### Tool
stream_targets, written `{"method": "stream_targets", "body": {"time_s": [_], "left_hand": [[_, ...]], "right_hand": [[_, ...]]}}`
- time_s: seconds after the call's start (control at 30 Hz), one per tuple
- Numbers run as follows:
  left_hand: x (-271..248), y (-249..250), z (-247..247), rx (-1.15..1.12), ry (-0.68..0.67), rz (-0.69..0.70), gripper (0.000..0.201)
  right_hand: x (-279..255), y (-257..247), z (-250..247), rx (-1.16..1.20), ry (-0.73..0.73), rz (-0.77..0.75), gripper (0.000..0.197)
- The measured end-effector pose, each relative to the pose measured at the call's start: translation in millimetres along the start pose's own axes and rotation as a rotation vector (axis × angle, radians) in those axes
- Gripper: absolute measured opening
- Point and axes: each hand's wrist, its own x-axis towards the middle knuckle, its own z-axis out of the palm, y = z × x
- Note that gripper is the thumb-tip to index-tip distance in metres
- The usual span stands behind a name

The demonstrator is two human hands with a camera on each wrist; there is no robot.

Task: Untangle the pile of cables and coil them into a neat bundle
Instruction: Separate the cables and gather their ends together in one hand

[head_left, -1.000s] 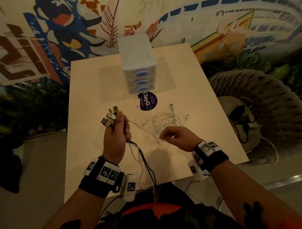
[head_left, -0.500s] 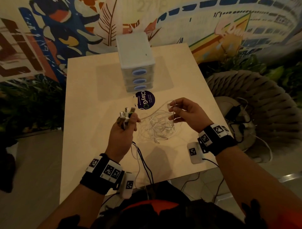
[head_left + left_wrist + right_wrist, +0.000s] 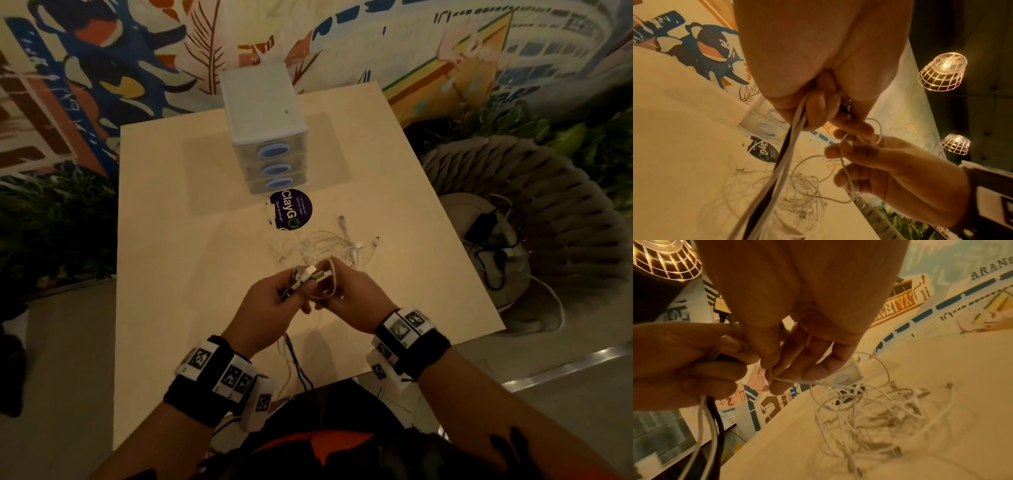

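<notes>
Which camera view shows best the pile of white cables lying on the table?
The right wrist view: the pile of white cables fills its lower right, with loops and plugs visible. The head view shows it small, beyond the hands. The left wrist view shows it blurred, behind held cables.

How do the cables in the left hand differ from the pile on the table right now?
The gripped cables are gathered in the left hand, hanging off the table edge; the pile lies loose and tangled. The gripped set includes a black cable; the pile looks all white. The right hand pinches a white strand leading to the pile.
</notes>
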Motion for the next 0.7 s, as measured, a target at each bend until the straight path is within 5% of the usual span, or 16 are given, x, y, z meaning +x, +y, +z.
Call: {"method": "stream_targets", "body": {"time_s": [0.17,0.37,0.53,0.7], "left_hand": [[-1.7,-14.7,-1.7,-0.031,0.084,-0.159,0.041],[1.9,-36.2,-6.0,-0.123,0.065,-0.242,0.041],[3.4,-33.9,-3.2,-0.160,-0.017,-0.258,0.041],[-4.7,-21.4,0.3,-0.189,-0.157,-0.225,0.044]], "right_hand": [[-18.5,44.0,8.5,-0.032,-0.199,0.066,0.014],[-35.8,86.9,-0.3,-0.076,-0.448,0.298,0.035],[-14.5,108.2,3.4,0.036,-0.237,0.451,0.019],[11.8,114.6,16.1,-0.219,-0.140,0.487,0.037]]}}
